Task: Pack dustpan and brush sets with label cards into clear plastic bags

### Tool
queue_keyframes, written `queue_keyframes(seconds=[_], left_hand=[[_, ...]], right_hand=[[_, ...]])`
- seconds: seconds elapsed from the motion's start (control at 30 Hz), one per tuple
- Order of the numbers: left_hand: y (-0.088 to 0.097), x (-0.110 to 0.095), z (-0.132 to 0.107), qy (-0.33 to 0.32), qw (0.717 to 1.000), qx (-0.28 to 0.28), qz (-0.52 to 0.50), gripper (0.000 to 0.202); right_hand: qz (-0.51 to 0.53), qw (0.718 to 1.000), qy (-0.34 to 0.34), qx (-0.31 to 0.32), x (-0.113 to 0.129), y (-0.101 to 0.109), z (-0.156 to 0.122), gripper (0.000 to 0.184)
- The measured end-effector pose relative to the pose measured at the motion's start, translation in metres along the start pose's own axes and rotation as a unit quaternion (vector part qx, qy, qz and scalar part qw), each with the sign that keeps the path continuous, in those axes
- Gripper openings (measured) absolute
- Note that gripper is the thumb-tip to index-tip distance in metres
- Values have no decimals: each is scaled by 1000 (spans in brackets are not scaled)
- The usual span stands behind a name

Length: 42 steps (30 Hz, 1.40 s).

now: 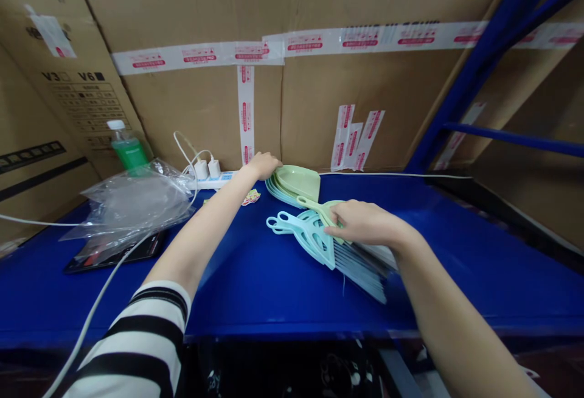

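Observation:
My left hand point(264, 165) reaches to the back of the blue shelf, closed at the rear left edge of a stack of dustpans point(298, 180). A light green dustpan lies on top, with pale blue ones under it; part of my grip is hidden. Closer to me, my right hand point(365, 221) is closed on a light green hand brush point(314, 204). Below and beside that brush lie several pale blue hand brushes point(306, 235), overlapping, their handles to the left and grey-blue bristles point(360, 270) to the lower right.
At left, a clear plastic bag point(137, 200) covers part of a dark flat item point(114, 255). A bottle of green liquid point(129, 148) and a power strip point(223, 180) with white plugs stand behind. Cardboard point(191, 106) lines the back; a blue metal frame point(479, 75) rises right.

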State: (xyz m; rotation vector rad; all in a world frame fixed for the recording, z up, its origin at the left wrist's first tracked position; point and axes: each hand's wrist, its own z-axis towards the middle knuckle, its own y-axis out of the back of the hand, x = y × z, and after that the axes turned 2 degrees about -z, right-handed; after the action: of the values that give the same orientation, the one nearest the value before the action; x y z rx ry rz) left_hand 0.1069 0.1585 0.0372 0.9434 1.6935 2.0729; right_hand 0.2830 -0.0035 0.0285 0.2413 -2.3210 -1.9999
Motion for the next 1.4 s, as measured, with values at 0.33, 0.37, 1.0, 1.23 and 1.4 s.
queue_keyframes(seconds=[0.33,0.37,1.0,1.23,1.4], left_hand=[[-2,-4,-7,-1,1000,-27,-10,45],[-1,-7,-10,-4,999,-33,-14,45],[-8,-64,-105,-209,964,-85,-142,18],[-20,-72,-108,-164,972,-111,-129,20],[-20,-82,-105,-128,977,-90,-146,21]], right_hand=[[108,983,142,41,-5,3,-6,34],[112,981,153,40,-6,3,-5,34],[155,962,213,72,-5,4,-3,34],[131,972,186,64,-2,4,-3,34],[95,984,139,55,-3,2,-2,41]])
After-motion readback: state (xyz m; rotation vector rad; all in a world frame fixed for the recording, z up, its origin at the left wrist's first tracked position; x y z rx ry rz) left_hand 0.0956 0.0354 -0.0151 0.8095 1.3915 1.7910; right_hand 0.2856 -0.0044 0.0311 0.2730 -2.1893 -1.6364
